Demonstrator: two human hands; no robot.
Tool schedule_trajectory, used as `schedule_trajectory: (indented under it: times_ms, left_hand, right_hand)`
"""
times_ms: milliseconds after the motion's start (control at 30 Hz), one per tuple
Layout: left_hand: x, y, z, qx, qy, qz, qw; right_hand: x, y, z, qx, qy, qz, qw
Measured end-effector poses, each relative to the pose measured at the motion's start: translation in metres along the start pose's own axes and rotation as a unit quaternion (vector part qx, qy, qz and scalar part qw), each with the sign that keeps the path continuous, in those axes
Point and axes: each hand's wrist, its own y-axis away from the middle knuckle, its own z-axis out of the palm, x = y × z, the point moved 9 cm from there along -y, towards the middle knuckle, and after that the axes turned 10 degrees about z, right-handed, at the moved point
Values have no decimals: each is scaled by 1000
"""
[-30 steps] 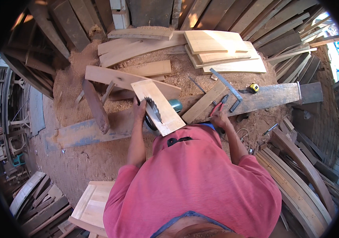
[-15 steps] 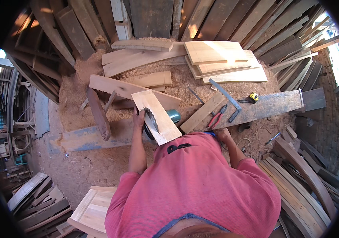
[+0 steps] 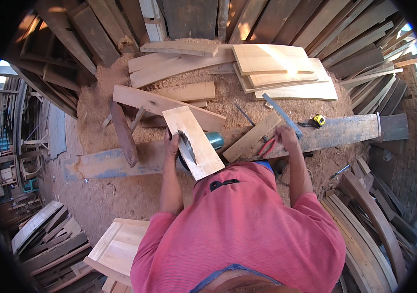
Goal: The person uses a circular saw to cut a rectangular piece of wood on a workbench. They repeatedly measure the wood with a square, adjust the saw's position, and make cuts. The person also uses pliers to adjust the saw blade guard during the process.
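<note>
Pale rectangular wooden board (image 3: 202, 144) is held raised and tilted above the left half of a long, weathered grey-brown plank (image 3: 347, 131). By loose reddish-brown sawdust (image 3: 98, 129) the widest area is covered, in soft, grainy drifts. Across it the long plank is laid, blotched blue-grey toward its left end; judging by its breadth, it is probably used as a low worktop. Beyond it, a stack of broad, smooth, pale boards (image 3: 274, 61) is set flat, perhaps so that the nearer space is left free. Just right of the raised board, a narrower light-brown strip of timber (image 3: 250, 139) is laid slantwise over the plank.

Through the raised board a dark steel toothed blade (image 3: 187, 145) is passed, its curved edge exposed. Past the right edge a rounded, glossy teal casing (image 3: 215, 140) is seen, so the board seems to be fitted to a power tool as a base, though the joint is hidden. A flat, blue-grey metal square (image 3: 281, 114) is partly covered by the right hand (image 3: 286, 136).

By the left hand (image 3: 171, 145) the board is clamped at its left edge, presumably so that the teeth are kept clear of the fingers. Beneath the right hand, red-handled pliers (image 3: 267, 148) are partly hidden; whether they are gripped cannot be told. Farther right, a compact yellow-and-black tape measure (image 3: 319, 120) is rested on the plank, apparently within reach.
</note>
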Motion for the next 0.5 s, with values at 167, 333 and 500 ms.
schedule_trajectory:
  times_ms: [167, 333, 500]
  left_hand:
    - [3, 8, 4, 21, -1, -34, 999]
    - [12, 6, 13, 14, -12, -31, 999]
    - [28, 28, 12, 35, -9, -34, 999]
  right_hand:
    - [-74, -80, 21, -85, -300, 18, 950]
    - [-106, -166, 76, -110, -296, 66, 947]
    - [-123, -229, 137, -67, -330, 136, 932]
